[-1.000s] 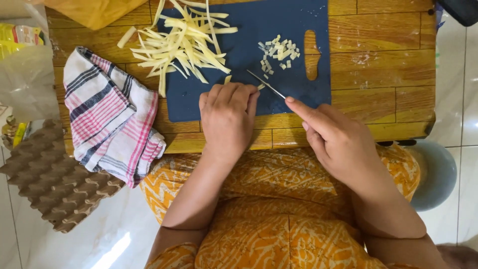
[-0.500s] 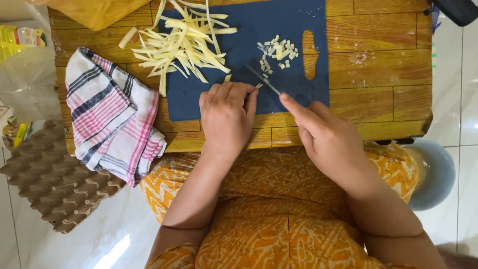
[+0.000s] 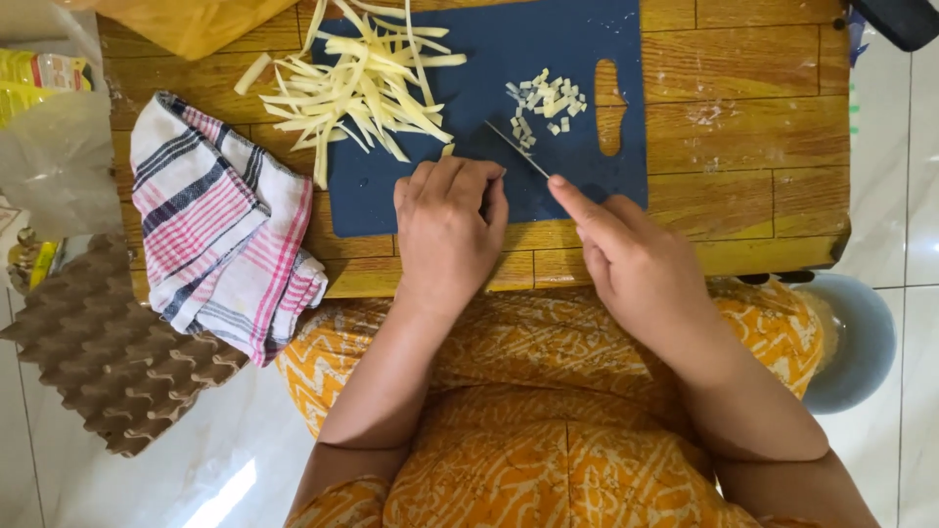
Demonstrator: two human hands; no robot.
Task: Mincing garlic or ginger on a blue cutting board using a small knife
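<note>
Cutting pale strips on the blue board, both my hands low in the middle of the frame.

My left hand (image 3: 448, 235) lies curled, knuckles up, on the near edge of the blue cutting board (image 3: 587, 59); whatever it pins is hidden under my fingers. My right hand (image 3: 636, 264) is closed around the knife (image 3: 516, 150), forefinger along the spine, the thin blade slanting up-left just beside my left fingertips. Above the blade sits a small heap of diced pieces (image 3: 546, 100); at upper left, long pale strips (image 3: 362, 83) spill over the board's left edge onto the wooden table (image 3: 743, 127). Bare wood lies right of the board; a striped cloth (image 3: 220, 220) crowds the left.
</note>
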